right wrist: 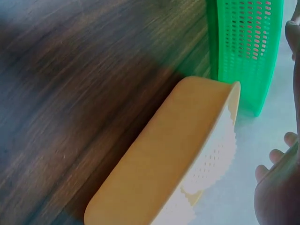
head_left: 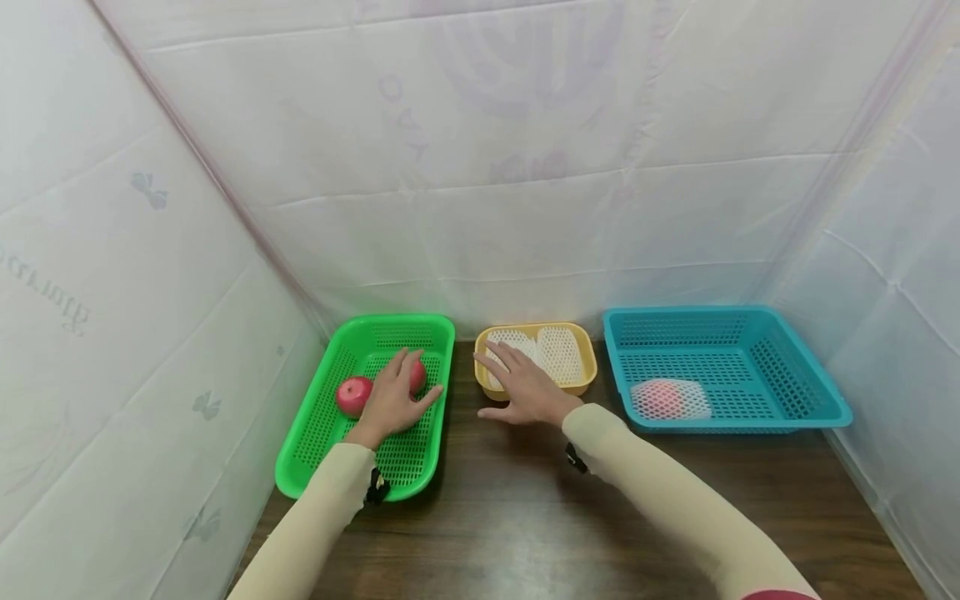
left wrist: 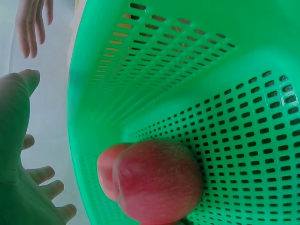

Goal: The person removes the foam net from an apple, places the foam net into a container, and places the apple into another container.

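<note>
My left hand (head_left: 392, 400) hovers over the green basket (head_left: 303, 454), its fingers spread and nothing held. Red apples lie beneath it: one apple (head_left: 353, 396) shows left of the hand, another (head_left: 417, 377) is partly hidden by the fingers. In the left wrist view, an apple (left wrist: 157, 180) sits in the basket, apart from the hand. My right hand (head_left: 527, 387), fingers spread, is above the front left of the small yellow basket (head_left: 589, 367). White foam net sleeves (head_left: 559, 356) fill that basket; the hand covers some of them.
At the right stands a blue basket (head_left: 806, 367) with a net-wrapped apple (head_left: 667, 400) in its front left corner. All three baskets rest on a dark wooden table (head_left: 510, 508). White curtain sheeting (head_left: 525, 167) rises behind and at both sides.
</note>
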The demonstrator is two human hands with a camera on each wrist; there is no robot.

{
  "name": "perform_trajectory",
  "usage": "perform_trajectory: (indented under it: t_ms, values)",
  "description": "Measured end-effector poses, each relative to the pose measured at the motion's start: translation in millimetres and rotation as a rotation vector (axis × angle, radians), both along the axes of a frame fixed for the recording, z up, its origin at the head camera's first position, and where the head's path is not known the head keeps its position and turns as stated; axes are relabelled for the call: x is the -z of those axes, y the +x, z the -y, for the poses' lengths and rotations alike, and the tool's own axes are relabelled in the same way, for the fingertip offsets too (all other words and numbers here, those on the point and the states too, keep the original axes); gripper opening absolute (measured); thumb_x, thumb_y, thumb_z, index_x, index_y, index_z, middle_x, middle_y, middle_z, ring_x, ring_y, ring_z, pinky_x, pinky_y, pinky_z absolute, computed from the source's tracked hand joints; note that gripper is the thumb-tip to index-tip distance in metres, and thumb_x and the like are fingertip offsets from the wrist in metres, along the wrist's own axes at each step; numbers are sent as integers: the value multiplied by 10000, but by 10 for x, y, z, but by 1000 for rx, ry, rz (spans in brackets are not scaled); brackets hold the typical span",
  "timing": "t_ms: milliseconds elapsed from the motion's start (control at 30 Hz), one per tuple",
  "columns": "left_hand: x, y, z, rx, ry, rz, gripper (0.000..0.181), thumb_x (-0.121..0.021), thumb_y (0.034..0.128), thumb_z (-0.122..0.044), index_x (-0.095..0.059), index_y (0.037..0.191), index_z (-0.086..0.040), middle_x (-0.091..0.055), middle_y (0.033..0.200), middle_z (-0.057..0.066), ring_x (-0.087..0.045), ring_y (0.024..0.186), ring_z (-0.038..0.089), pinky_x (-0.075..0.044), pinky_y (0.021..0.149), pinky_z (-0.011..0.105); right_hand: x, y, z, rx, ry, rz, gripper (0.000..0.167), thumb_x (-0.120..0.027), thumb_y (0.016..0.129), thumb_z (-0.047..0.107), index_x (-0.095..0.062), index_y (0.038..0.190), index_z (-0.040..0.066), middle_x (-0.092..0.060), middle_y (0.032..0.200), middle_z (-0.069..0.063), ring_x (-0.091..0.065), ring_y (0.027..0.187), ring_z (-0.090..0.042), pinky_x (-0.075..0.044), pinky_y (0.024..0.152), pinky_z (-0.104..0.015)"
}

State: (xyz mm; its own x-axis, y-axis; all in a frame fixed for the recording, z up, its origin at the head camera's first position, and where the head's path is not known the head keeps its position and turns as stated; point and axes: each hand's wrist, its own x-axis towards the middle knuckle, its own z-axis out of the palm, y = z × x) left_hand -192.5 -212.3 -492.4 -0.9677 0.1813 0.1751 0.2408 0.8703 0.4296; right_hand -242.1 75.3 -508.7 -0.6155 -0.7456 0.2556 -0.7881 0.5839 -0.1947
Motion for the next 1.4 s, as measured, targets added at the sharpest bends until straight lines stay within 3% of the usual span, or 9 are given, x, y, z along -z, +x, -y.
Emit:
perform_trajectory:
  t_ms: [133, 433, 733, 1000, 1200, 1400]
  values:
    - [-1, -1, -34, 5, 2, -1, 803, -695, 947, -486, -375, 1569, -90, -284, 1618, 274, -361, 1430, 501, -309, 1126, 683, -23, -18, -87, 12, 2, -24, 979, -642, 902, 676, -280, 1624, 123, -247, 1664, -183, -286, 1507, -384, -261, 1219, -504]
    - [-27, -18, -147, 11, -12, 3, 806, -677, 948, -522, -371, 1570, -111, -275, 1631, 255, -290, 1482, 463, -284, 1161, 647, -93, -53, -274, 62, 3, 4, 985, -663, 890, 663, -266, 1628, 146, -258, 1660, -180, -255, 1521, -365, -262, 1215, -523]
    - [-37, -49, -226, 34, -41, -27, 802, -660, 957, -533, -377, 1566, -95, -302, 1609, 282, -316, 1468, 472, -285, 1155, 655, -99, -100, -426, 137, 37, 33, 991, -648, 878, 697, -257, 1634, 189, -210, 1682, -118, -253, 1518, -324, -279, 1209, -516]
    - [-74, -64, -290, 53, -12, -7, 807, -654, 964, -525, -354, 1582, -102, -263, 1630, 273, -319, 1465, 478, -319, 1122, 682, -146, -123, -582, 189, 37, 70, 993, -643, 880, 699, -229, 1643, 216, -196, 1687, -109, -225, 1526, -339, -264, 1207, -552]
    - [-74, -90, -351, 55, -11, 13, 813, -635, 968, -545, -332, 1595, -125, -241, 1644, 252, -302, 1475, 469, -308, 1128, 685, -194, -145, -709, 227, 20, 78, 978, -684, 872, 661, -279, 1630, 195, -227, 1675, -127, -254, 1510, -366, -331, 1162, -589]
    - [-75, -108, -421, 71, -13, -23, 810, -647, 962, -528, -352, 1583, -99, -264, 1631, 261, -337, 1449, 494, -316, 1123, 684, -229, -159, -828, 256, 42, 60, 952, -689, 881, 634, -292, 1624, 190, -225, 1676, -119, -254, 1513, -361, -322, 1170, -582]
